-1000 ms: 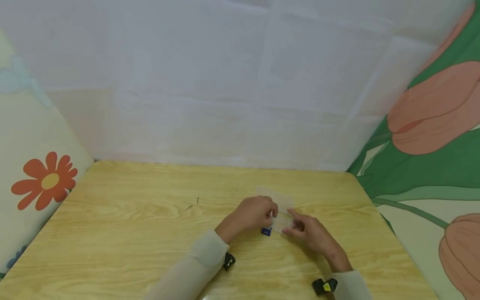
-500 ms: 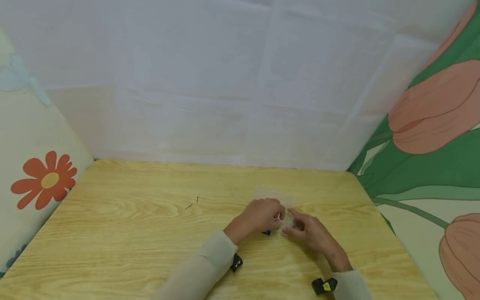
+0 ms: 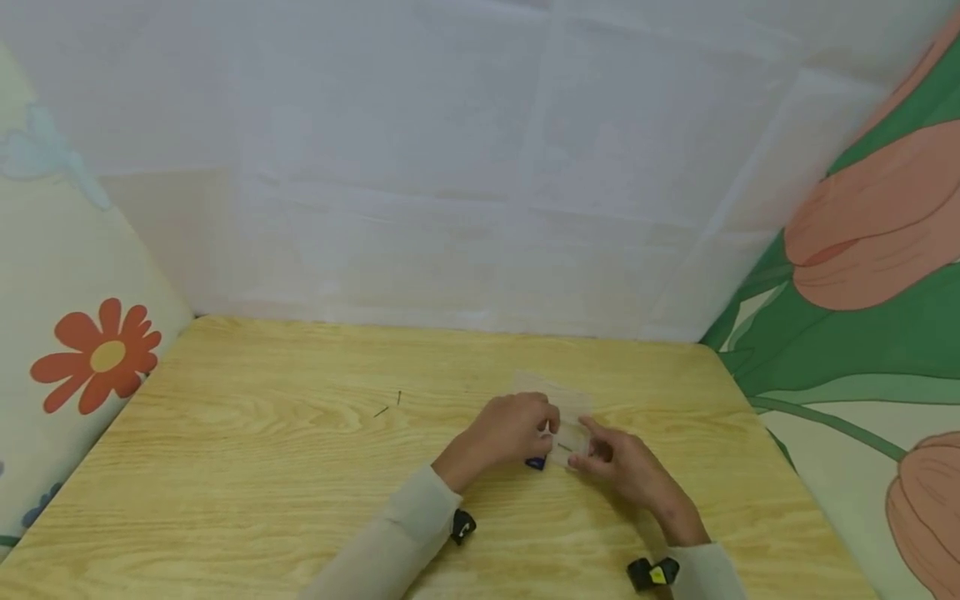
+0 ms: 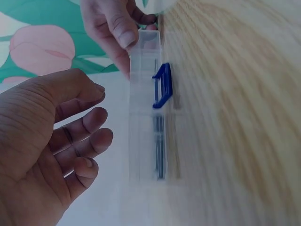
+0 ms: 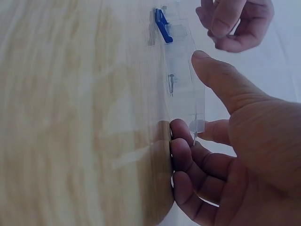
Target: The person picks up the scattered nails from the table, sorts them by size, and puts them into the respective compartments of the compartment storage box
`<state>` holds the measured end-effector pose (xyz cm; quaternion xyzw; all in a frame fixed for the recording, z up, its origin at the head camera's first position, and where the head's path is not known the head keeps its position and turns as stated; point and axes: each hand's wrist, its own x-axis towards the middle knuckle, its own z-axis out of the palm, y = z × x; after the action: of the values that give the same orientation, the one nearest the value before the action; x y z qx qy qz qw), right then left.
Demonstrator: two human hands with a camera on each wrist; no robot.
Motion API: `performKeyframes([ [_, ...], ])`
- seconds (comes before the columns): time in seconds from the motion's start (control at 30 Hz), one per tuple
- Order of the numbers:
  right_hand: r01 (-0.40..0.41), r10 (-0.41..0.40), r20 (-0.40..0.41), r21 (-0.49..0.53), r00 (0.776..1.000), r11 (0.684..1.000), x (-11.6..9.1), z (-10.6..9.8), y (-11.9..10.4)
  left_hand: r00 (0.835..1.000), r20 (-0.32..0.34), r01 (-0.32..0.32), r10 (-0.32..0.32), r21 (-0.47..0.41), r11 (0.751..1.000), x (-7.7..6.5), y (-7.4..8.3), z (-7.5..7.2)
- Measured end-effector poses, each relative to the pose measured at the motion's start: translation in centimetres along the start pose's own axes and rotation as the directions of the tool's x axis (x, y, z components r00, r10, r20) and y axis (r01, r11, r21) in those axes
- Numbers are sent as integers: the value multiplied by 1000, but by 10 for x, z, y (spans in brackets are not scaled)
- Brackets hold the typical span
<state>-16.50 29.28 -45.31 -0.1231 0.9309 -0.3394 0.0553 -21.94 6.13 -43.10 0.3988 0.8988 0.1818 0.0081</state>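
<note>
A clear plastic compartment box (image 3: 576,435) with a blue latch (image 4: 164,85) sits right of the table's middle, its transparent lid folded back. My right hand (image 3: 632,472) grips the box's right end, thumb on the near side and fingers around the end in the right wrist view. Above the box's left part hovers my left hand (image 3: 506,432), fingers loosely curled and nothing between them in the left wrist view. One dark nail (image 5: 171,84) lies in the right-hand compartment. Several thin dark nails (image 4: 160,150) show through the wall of another compartment.
Two small dark nails (image 3: 399,397) lie on the wooden table (image 3: 285,467) left of the hands. A white cloth (image 3: 390,167) hangs behind the table's far edge. Flower-patterned panels (image 3: 847,350) stand at both sides.
My left hand moved right over the box, then back left. A nail now shows in the right-hand compartment, where none showed earlier. My right hand keeps its grip on the box.
</note>
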Motion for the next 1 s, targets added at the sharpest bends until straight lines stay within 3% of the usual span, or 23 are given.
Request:
performKeyframes([
  [0.4,-13,13,-15,-5,1000,1000,1,1,1,992,-82,102,-100,16,995,-33,-32,-11],
  [0.67,9,-10,-23,-31,1000,999,2,1,2,985,-91,151,-148,29,988,-53,-51,-18],
  [1.0,-15,15,-22,-33,1000,999,2,1,0,978,-86,192,-190,18,981,-67,-60,-24],
])
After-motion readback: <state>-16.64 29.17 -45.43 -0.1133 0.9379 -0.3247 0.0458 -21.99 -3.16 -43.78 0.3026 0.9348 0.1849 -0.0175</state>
